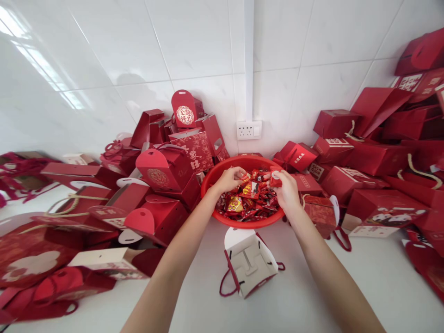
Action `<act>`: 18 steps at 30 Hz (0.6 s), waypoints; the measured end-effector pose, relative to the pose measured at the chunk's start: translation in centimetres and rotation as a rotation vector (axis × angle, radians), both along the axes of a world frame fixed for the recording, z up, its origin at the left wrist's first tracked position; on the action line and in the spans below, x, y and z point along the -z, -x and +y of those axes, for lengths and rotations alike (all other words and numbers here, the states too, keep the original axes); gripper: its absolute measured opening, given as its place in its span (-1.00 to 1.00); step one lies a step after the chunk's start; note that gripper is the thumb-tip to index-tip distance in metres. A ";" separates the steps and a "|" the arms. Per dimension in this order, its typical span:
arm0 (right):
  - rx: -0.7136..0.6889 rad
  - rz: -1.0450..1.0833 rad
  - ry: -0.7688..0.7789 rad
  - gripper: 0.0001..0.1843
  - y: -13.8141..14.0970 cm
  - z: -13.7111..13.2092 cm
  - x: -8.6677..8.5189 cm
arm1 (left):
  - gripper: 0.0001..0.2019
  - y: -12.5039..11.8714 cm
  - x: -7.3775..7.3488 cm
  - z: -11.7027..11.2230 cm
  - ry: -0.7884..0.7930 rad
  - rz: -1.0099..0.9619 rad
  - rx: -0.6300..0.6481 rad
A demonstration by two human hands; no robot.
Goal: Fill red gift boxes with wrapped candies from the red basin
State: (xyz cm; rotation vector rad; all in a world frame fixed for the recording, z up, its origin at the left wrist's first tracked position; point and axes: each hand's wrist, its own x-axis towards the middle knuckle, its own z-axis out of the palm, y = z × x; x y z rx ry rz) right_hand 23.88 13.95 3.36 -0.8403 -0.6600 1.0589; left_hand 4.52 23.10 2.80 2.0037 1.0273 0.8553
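A red plastic basin (248,225) stands against the wall, filled with small wrapped candies (250,190) in red, gold and yellow. My left hand (229,179) reaches over its left side, fingers curled down at the candies; what they hold, if anything, is hard to make out. At the right rim my right hand (288,188) is closed on a red candy packet (276,178) with a round white mark. In front of the basin, an open gift box (250,263) shows its pale inside, with its flap up and dark red cord handles at the sides.
Red gift boxes (163,169) are heaped left of the basin, many with flaps open. More red boxes (381,208) are stacked on the right. Behind is a white tiled wall with a socket (249,130). Everything stands on a pale tabletop (208,300).
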 end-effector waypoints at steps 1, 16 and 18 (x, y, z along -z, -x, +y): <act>-0.006 0.000 0.005 -0.87 0.0 0.0 0.0 | -0.71 -0.1 -0.1 0.0 0.006 -0.028 0.007; -0.026 -0.012 0.051 -0.69 0.1 0.3 0.2 | -0.75 -3.7 -1.3 -1.6 -0.020 -0.061 0.129; 0.006 -0.001 0.046 -0.70 0.0 0.4 0.3 | -0.78 -3.3 -1.2 -1.6 -0.087 -0.007 0.058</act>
